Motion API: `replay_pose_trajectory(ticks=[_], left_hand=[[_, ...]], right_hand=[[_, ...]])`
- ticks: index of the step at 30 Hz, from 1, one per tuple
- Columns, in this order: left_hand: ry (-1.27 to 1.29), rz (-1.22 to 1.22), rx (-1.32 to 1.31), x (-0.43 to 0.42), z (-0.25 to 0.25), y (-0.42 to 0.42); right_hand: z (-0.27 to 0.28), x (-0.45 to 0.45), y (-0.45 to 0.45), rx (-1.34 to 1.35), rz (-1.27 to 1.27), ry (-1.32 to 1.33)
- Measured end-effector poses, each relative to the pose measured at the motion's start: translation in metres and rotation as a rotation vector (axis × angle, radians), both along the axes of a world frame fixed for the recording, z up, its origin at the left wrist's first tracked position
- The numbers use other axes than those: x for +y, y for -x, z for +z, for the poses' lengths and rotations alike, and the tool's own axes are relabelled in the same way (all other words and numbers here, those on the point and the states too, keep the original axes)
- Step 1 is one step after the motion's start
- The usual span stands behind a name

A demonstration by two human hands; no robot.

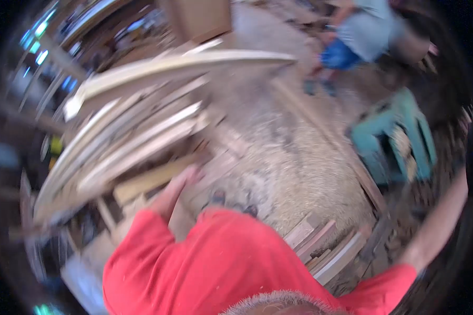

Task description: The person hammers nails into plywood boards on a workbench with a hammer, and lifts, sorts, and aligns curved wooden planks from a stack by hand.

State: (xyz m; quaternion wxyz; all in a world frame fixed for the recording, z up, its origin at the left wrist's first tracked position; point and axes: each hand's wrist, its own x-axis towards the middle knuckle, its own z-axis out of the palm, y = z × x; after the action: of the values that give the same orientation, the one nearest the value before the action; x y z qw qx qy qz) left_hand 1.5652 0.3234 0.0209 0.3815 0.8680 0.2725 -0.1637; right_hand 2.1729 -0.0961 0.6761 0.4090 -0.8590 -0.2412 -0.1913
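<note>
My left hand (193,174) is beside the end of a stack of wooden planks (142,142), near a short yellowish board (152,178). Motion smears its fingers, so I cannot make out whether it touches the wood or holds anything. My right arm (436,231) stretches out to the right edge of the view; the hand at its end is lost past the dark rim. Over the stack on the left lies a long pale beam (184,64), which looks bowed through the lens.
A green machine or stand (394,139) is on the right, with a wooden rail (326,131) on the floor beside it. Sawdust (320,173) covers the ground. More planks (326,244) lie near my right side. Another person (368,37) is at the upper right.
</note>
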Motion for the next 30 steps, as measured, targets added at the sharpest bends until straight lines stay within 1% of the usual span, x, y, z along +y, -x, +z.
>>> replay_pose_trajectory(ticks=[1, 2, 3, 4, 6, 8, 10, 11, 12, 13, 14, 15, 16, 17, 18, 19, 20, 21, 22, 23, 24, 25, 26, 27, 28, 29, 30], left_hand=[[-0.06, 0.046, -0.227, 0.008, 0.008, 0.004], [-0.107, 0.094, -0.244, 0.019, 0.009, 0.003], [-0.039, 0.162, -0.312, 0.024, 0.063, -0.006], [-0.109, 0.21, -0.429, 0.034, 0.078, -0.009], [-0.063, 0.302, -0.469, 0.065, 0.115, -0.008], [-0.282, 0.471, -0.351, 0.087, 0.182, -0.014], [-0.501, 0.347, -0.642, 0.13, 0.214, -0.009], [-0.769, 0.251, -0.741, 0.156, 0.224, -0.005], [-0.72, 0.305, -0.63, 0.16, 0.269, -0.007], [-1.059, 0.173, -0.67, 0.186, 0.284, -0.003], [-1.144, 0.168, -0.556, 0.21, 0.297, 0.002], [-1.195, 0.262, -0.371, 0.216, 0.316, 0.003], [-1.295, 0.212, -0.3, 0.242, 0.318, 0.011], [-1.359, 0.213, -0.193, 0.259, 0.317, 0.019], [-1.341, 0.215, -0.123, 0.27, 0.32, 0.027], [-1.313, 0.218, 0.037, 0.277, 0.325, 0.028], [-1.224, 0.26, 0.15, 0.281, 0.33, 0.03], [-1.193, 0.229, 0.269, 0.29, 0.329, 0.032], [-1.216, 0.191, 0.234, 0.293, 0.326, 0.033], [-1.194, 0.207, 0.257, 0.287, 0.332, 0.026], [-1.187, 0.181, 0.181, 0.309, 0.316, 0.035], [-1.15, 0.153, 0.177, 0.309, 0.322, 0.031], [-1.167, 0.099, 0.189, 0.336, 0.31, 0.034], [-1.095, 0.081, 0.197, 0.339, 0.316, 0.03], [-1.101, 0.119, 0.139, 0.362, 0.297, 0.038], [-1.099, 0.122, 0.169, 0.368, 0.294, 0.04], [-1.098, 0.127, 0.182, 0.363, 0.3, 0.039]], right_hand=[[-0.014, -0.003, -0.007, -0.008, 0.019, -0.016], [-0.029, -0.01, -0.01, -0.013, 0.015, -0.04], [-0.047, -0.019, -0.009, -0.006, 0.012, -0.069], [-0.07, -0.026, -0.013, 0.013, 0.007, -0.099], [-0.128, -0.041, -0.015, 0.08, 0.001, -0.142], [-0.203, -0.05, -0.013, 0.219, -0.008, -0.172], [-0.289, -0.056, 0.002, 0.412, -0.023, -0.182], [-0.335, -0.059, 0.014, 0.532, -0.031, -0.175], [-0.385, -0.061, 0.032, 0.68, -0.029, -0.153], [-0.436, -0.063, 0.055, 0.853, -0.018, -0.103], [-0.485, -0.063, 0.081, 1.014, -0.002, -0.001], [-0.528, -0.063, 0.11, 1.145, 0.054, 0.296], [-0.557, -0.054, 0.166, 1.154, -0.033, 0.307], [-0.62, -0.076, 0.19, 1.194, -0.029, 0.435], [-0.627, -0.07, 0.244, 0.522, 0.098, 0.992], [-0.748, -0.126, 0.252, 0.369, 0.519, 1.385], [-0.851, -0.172, 0.26, 0.121, 0.991, 1.578], [-0.775, -0.143, 0.296, 1.022, 0.665, 1.246], [-0.684, -0.107, 0.339, 1.553, 0.087, 0.65], [-0.688, -0.116, 0.35, 1.552, 0.149, 0.666], [-0.683, -0.118, 0.361, 1.549, 0.211, 0.68], [-0.679, -0.124, 0.354, 1.477, 0.241, 0.757], [-0.677, -0.131, 0.331, 1.349, 0.261, 0.878], [-0.677, -0.142, 0.301, 1.121, 0.313, 1.088], [-0.672, -0.154, 0.262, 0.83, 0.336, 1.312], [-0.661, -0.165, 0.218, 0.618, 0.231, 1.404], [-0.621, -0.168, 0.17, 0.587, -0.101, 0.896]])
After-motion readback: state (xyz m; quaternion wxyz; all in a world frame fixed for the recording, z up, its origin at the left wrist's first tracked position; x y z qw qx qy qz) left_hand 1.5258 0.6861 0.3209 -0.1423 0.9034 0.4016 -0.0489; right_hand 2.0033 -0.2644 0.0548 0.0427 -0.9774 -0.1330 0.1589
